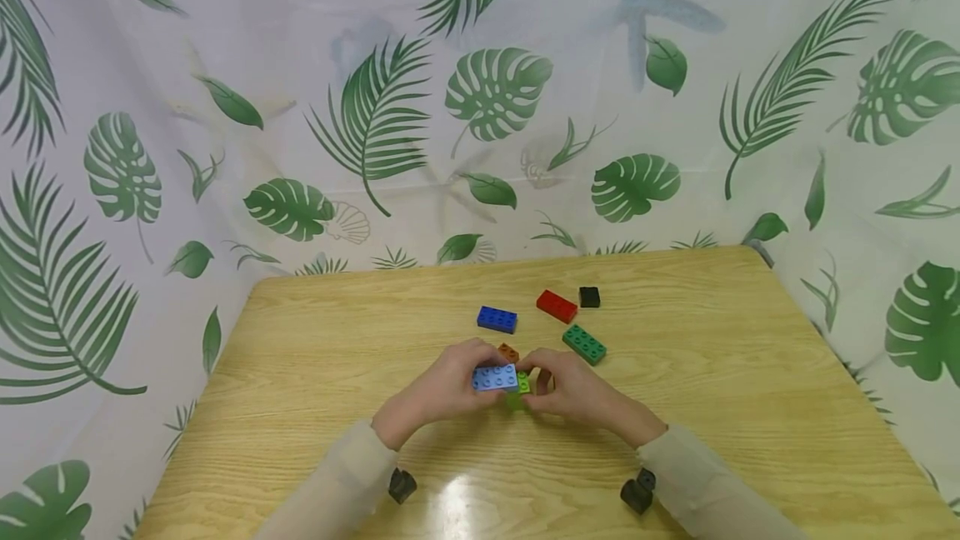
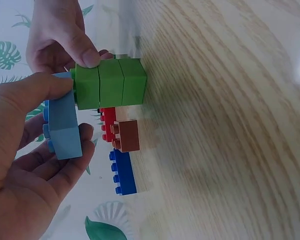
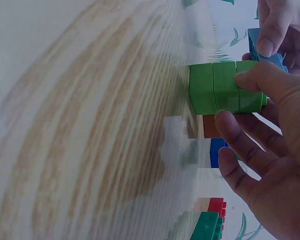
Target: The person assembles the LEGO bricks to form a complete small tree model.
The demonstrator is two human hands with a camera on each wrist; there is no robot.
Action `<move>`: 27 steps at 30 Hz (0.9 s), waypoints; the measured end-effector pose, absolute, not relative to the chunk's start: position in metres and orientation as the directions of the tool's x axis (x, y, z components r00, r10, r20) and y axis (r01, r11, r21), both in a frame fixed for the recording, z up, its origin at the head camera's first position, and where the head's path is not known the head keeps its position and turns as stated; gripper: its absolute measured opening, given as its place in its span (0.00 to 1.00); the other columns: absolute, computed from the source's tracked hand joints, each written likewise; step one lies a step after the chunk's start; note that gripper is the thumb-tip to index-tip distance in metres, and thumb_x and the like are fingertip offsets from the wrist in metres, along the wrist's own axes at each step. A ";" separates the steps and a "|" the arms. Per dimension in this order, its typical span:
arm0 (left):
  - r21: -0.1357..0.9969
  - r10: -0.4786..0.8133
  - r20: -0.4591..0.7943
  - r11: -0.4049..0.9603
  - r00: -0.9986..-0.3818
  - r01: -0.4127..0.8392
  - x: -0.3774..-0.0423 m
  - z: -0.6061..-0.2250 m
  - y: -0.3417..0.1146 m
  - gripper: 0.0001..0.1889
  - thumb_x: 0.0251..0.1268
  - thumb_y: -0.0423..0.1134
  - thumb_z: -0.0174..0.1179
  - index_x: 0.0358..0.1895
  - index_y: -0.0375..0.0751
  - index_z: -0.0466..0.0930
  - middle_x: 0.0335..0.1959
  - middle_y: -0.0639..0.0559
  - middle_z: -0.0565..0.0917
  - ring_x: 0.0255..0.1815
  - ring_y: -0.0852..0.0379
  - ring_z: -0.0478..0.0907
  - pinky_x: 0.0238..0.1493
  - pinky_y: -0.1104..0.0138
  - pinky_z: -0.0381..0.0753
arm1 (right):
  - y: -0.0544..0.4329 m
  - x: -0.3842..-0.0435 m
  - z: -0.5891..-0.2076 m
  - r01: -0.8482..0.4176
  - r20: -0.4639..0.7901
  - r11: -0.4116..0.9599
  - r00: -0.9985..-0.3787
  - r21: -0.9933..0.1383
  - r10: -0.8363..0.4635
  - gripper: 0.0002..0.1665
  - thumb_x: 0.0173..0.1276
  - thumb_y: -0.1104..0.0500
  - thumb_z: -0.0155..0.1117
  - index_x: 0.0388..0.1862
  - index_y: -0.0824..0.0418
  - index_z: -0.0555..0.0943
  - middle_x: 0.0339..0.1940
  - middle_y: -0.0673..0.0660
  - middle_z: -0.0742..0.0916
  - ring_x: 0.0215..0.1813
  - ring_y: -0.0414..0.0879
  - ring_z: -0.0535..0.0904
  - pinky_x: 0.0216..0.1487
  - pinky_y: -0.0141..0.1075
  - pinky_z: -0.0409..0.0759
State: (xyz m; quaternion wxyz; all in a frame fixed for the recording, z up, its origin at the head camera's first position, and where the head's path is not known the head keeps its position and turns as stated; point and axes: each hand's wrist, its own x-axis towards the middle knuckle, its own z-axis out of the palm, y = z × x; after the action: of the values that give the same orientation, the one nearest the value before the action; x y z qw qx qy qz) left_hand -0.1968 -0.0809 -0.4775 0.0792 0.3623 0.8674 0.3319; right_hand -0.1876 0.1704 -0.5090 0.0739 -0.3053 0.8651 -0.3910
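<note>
My left hand [image 1: 450,382] holds a light blue building brick [image 1: 495,378] between thumb and fingers, studs facing up. Beside it stands a stack of three lime green bricks [image 2: 111,84], upright on the table. The light blue brick's end meets the stack's top, where green studs still show; whether the two are joined I cannot tell. With thumb and fingers my right hand [image 1: 573,386] grips the stack's upper part, thumb on its near face in the right wrist view. Just behind the stack lies a small brown-orange brick [image 1: 509,352], partly hidden in the head view.
Farther back on the wooden table [image 1: 337,332] lie a blue brick [image 1: 497,319], a red brick [image 1: 557,306], a small black brick [image 1: 589,297] and a dark green brick [image 1: 584,344]. A leaf-patterned curtain [image 1: 562,215] hangs behind the table.
</note>
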 end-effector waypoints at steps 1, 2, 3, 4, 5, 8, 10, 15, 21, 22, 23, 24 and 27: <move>0.631 0.681 0.103 0.519 -0.725 0.577 -0.197 -0.477 -0.081 0.17 0.66 0.37 0.73 0.56 0.41 0.85 0.52 0.47 0.86 0.49 0.55 0.81 0.50 0.69 0.80 | 0.170 -0.188 -0.509 -0.469 0.108 0.511 -0.804 -0.721 -0.585 0.19 0.67 0.62 0.75 0.56 0.63 0.84 0.46 0.56 0.89 0.35 0.36 0.80 0.36 0.29 0.80; 0.628 0.680 0.103 0.522 -0.726 0.577 -0.197 -0.477 -0.081 0.17 0.66 0.37 0.73 0.56 0.40 0.85 0.51 0.47 0.86 0.48 0.56 0.81 0.49 0.69 0.80 | 0.170 -0.188 -0.509 -0.467 0.104 0.513 -0.804 -0.720 -0.585 0.19 0.67 0.62 0.75 0.56 0.63 0.84 0.46 0.55 0.89 0.35 0.36 0.80 0.36 0.29 0.80; 0.624 0.680 0.100 0.526 -0.726 0.578 -0.197 -0.477 -0.082 0.17 0.66 0.38 0.73 0.56 0.40 0.85 0.51 0.47 0.86 0.48 0.56 0.81 0.49 0.70 0.80 | 0.170 -0.188 -0.508 -0.465 0.102 0.514 -0.805 -0.721 -0.585 0.19 0.68 0.62 0.75 0.56 0.63 0.84 0.46 0.55 0.88 0.36 0.36 0.80 0.36 0.29 0.80; 0.619 0.681 0.097 0.530 -0.726 0.580 -0.198 -0.477 -0.082 0.17 0.66 0.38 0.73 0.56 0.40 0.85 0.50 0.47 0.86 0.47 0.57 0.81 0.48 0.70 0.80 | 0.169 -0.189 -0.508 -0.462 0.098 0.516 -0.805 -0.722 -0.584 0.19 0.68 0.62 0.75 0.56 0.63 0.84 0.46 0.55 0.88 0.36 0.36 0.80 0.36 0.29 0.80; 0.612 0.683 0.096 0.533 -0.724 0.584 -0.198 -0.476 -0.082 0.17 0.66 0.38 0.73 0.55 0.39 0.85 0.50 0.47 0.86 0.47 0.57 0.81 0.48 0.70 0.81 | 0.169 -0.189 -0.507 -0.459 0.095 0.516 -0.806 -0.723 -0.584 0.19 0.68 0.61 0.75 0.56 0.63 0.84 0.46 0.55 0.88 0.36 0.36 0.80 0.36 0.29 0.80; 0.586 0.692 0.088 0.546 -0.717 0.599 -0.201 -0.475 -0.080 0.17 0.66 0.38 0.74 0.55 0.38 0.86 0.48 0.47 0.86 0.45 0.58 0.80 0.47 0.70 0.80 | 0.169 -0.189 -0.506 -0.454 0.091 0.517 -0.809 -0.726 -0.581 0.19 0.68 0.61 0.76 0.56 0.63 0.84 0.45 0.55 0.88 0.36 0.36 0.80 0.36 0.29 0.80; 0.564 0.701 0.080 0.555 -0.709 0.612 -0.203 -0.473 -0.079 0.16 0.66 0.38 0.74 0.54 0.38 0.86 0.47 0.47 0.87 0.44 0.58 0.80 0.47 0.71 0.80 | 0.169 -0.189 -0.505 -0.444 0.084 0.523 -0.814 -0.728 -0.574 0.20 0.68 0.61 0.76 0.57 0.63 0.84 0.44 0.55 0.88 0.35 0.36 0.80 0.36 0.29 0.80; 0.529 0.710 0.049 0.578 -0.703 0.621 -0.204 -0.467 -0.075 0.15 0.66 0.38 0.74 0.53 0.37 0.86 0.45 0.47 0.86 0.43 0.59 0.79 0.46 0.70 0.79 | 0.169 -0.189 -0.506 -0.432 0.074 0.533 -0.821 -0.727 -0.566 0.21 0.68 0.61 0.76 0.58 0.64 0.83 0.42 0.54 0.87 0.35 0.35 0.80 0.36 0.29 0.80; 0.532 0.700 0.038 0.590 -0.713 0.607 -0.203 -0.469 -0.074 0.15 0.65 0.37 0.74 0.53 0.36 0.86 0.46 0.47 0.86 0.44 0.58 0.80 0.47 0.70 0.80 | 0.169 -0.187 -0.507 -0.434 0.077 0.525 -0.818 -0.732 -0.569 0.23 0.68 0.61 0.76 0.60 0.65 0.83 0.44 0.55 0.88 0.35 0.36 0.80 0.37 0.29 0.81; 0.537 0.695 0.034 0.594 -0.718 0.599 -0.202 -0.470 -0.074 0.16 0.66 0.37 0.74 0.53 0.37 0.86 0.46 0.47 0.86 0.44 0.58 0.80 0.47 0.70 0.80 | 0.169 -0.187 -0.506 -0.421 0.063 0.526 -0.820 -0.739 -0.569 0.24 0.68 0.59 0.76 0.61 0.64 0.83 0.45 0.54 0.88 0.35 0.36 0.80 0.37 0.29 0.81; 0.544 0.689 0.027 0.598 -0.724 0.589 -0.201 -0.470 -0.075 0.16 0.66 0.38 0.74 0.54 0.37 0.86 0.47 0.47 0.86 0.45 0.58 0.80 0.48 0.70 0.80 | 0.170 -0.187 -0.506 -0.407 0.050 0.525 -0.822 -0.747 -0.567 0.25 0.68 0.57 0.77 0.62 0.63 0.83 0.47 0.54 0.88 0.36 0.36 0.81 0.38 0.30 0.81; 0.551 0.684 0.020 0.601 -0.729 0.579 -0.201 -0.471 -0.075 0.17 0.67 0.39 0.74 0.55 0.37 0.85 0.48 0.47 0.86 0.46 0.58 0.80 0.49 0.70 0.81 | 0.172 -0.187 -0.505 -0.394 0.038 0.525 -0.825 -0.755 -0.564 0.27 0.68 0.55 0.77 0.63 0.62 0.82 0.49 0.54 0.88 0.37 0.36 0.81 0.39 0.30 0.82; 0.573 0.672 0.008 0.604 -0.740 0.554 -0.199 -0.473 -0.076 0.18 0.68 0.40 0.73 0.58 0.40 0.84 0.51 0.48 0.86 0.48 0.59 0.80 0.51 0.69 0.81 | 0.180 -0.190 -0.502 -0.369 0.024 0.526 -0.834 -0.766 -0.552 0.32 0.68 0.49 0.77 0.67 0.60 0.81 0.55 0.57 0.88 0.40 0.37 0.82 0.41 0.31 0.82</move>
State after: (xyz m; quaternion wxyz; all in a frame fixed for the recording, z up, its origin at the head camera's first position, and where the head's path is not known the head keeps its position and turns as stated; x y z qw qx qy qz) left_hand -0.1994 -0.0762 -0.4729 0.1048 0.3447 0.8893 0.2817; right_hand -0.1898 0.1803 -0.5018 0.1116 -0.2658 0.8663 -0.4080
